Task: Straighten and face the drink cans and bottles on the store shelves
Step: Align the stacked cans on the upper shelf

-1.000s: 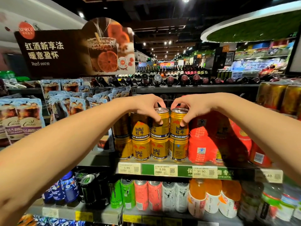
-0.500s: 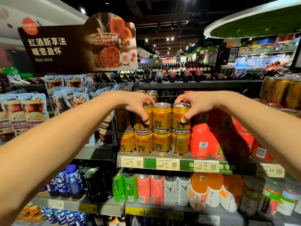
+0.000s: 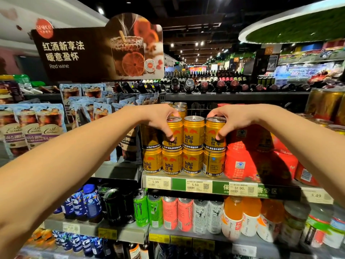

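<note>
Gold cans, upright, labels toward me.
My left hand (image 3: pixel 158 118) grips one top can (image 3: pixel 172 133); my right hand (image 3: pixel 229 118) grips another (image 3: pixel 214 133).

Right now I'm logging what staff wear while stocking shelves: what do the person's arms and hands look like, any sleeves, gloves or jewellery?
Both arms are bare as far as the frame shows them, with no sleeve in view. The left hand and right hand wear no gloves. No watch, bracelet or ring shows on either wrist or on the fingers that can be seen.
</note>
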The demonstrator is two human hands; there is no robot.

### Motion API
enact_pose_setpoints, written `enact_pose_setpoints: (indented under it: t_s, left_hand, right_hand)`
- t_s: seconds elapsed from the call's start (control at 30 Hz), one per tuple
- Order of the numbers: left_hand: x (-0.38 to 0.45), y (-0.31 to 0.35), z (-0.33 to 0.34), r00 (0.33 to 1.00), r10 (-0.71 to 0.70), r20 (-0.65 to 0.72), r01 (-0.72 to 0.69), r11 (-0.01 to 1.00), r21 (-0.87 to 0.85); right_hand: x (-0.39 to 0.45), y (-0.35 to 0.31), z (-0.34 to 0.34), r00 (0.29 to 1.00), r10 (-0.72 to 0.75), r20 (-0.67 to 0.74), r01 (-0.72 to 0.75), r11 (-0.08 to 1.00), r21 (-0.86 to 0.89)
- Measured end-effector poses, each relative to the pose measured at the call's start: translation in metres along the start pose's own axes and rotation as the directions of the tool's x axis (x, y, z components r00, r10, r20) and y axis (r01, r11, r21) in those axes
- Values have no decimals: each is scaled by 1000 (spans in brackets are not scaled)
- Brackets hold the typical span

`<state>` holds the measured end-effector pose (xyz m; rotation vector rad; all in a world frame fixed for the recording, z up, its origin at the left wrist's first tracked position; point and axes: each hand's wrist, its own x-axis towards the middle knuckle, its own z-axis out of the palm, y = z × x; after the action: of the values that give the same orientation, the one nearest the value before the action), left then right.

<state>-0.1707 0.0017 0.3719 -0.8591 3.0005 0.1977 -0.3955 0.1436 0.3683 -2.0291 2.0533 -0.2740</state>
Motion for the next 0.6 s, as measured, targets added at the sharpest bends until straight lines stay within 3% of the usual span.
enact_pose_setpoints:
  t_s: [0.23, 0.33, 0.4, 0.5, 0.6]
  left_hand:
    - [-9, -6, 7, 999, 46, -18, -48, 996, -70]
    - [-16, -2, 22, 969, 135, -206, -149, 987, -52]
    - [-22, 0, 30, 919, 189, -345, -193, 981, 22]
    - [-35, 3, 36, 876, 219, -429, -184, 975, 122]
    - [-57, 7, 48, 806, 236, -543, -245, 968, 58]
  right_hand:
    - [-5, -5, 6, 998, 13, -69, -20, 996, -91]
    - [-8, -12, 15, 976, -68, -208, 31, 984, -173]
    - [-11, -19, 21, 954, -101, -281, 64, 988, -138]
    - [-17, -28, 32, 898, -138, -417, 112, 990, -87]
    - [-25, -43, 49, 834, -164, -528, 175, 984, -29]
